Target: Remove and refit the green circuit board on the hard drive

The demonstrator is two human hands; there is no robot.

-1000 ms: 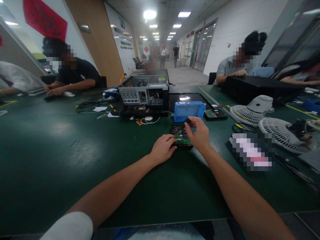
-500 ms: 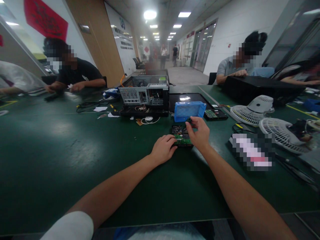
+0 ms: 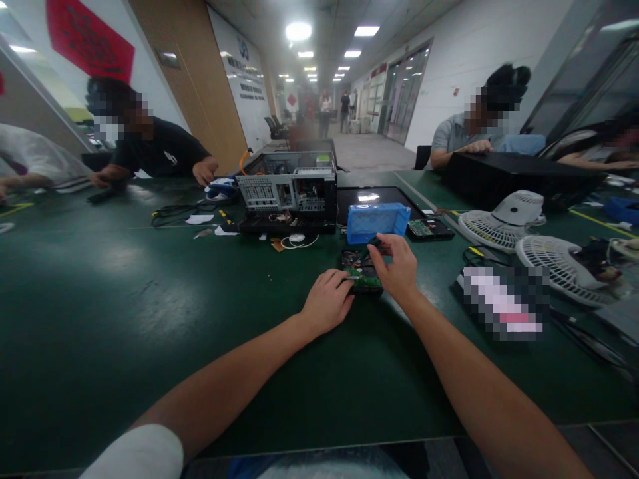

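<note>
A small hard drive (image 3: 360,269) with a green circuit board facing up lies on the green table (image 3: 124,299) in front of me. My left hand (image 3: 327,301) rests at its near left corner, fingers curled against its edge. My right hand (image 3: 397,264) hovers over the drive's right side, fingers pinched round a small dark tool handle that points down at the board. Right behind the drive stands a blue plastic box (image 3: 378,221).
An open computer case (image 3: 287,189) and a black panel (image 3: 375,197) lie beyond the box, with a second drive (image 3: 429,229) to the right. White fan parts (image 3: 504,219) and cables sit at right. People work at the far left and far right of the table.
Both hands stay on the drive with only slight shifts. The person at the far left has moved an arm toward the computer case.
</note>
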